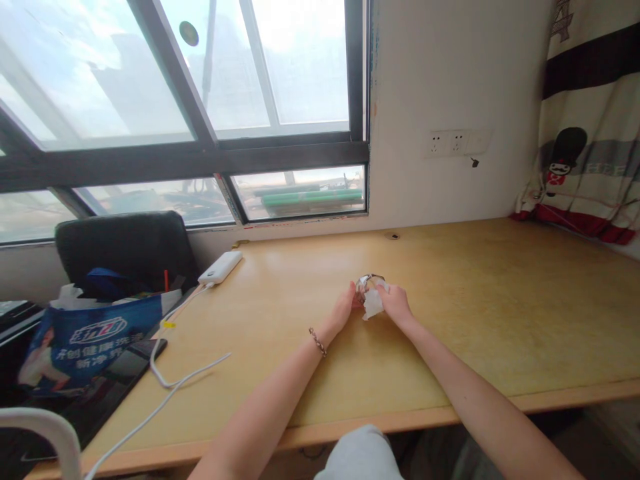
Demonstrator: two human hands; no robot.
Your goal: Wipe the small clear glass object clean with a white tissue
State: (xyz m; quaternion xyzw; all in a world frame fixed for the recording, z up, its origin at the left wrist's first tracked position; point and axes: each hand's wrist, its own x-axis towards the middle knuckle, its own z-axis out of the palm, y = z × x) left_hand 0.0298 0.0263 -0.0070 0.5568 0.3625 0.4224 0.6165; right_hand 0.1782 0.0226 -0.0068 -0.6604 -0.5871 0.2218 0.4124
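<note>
Fingers of the left hand point(343, 308) grip a shiny curved object point(362, 285); those of the right hand point(399, 305) pinch a white tissue point(373, 305) at it, slightly below right of the frame's centre, over the wooden desk point(280, 327). Left of centre lies a white power bank point(221, 268).

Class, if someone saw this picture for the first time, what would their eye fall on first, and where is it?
Probably the two hands close together above the middle of the wooden table: the left hand holds a shiny, curved object, and the right hand a white, tissue-like piece. Next might come the bright window at the upper left and the blue printed bag left of the table.
</note>
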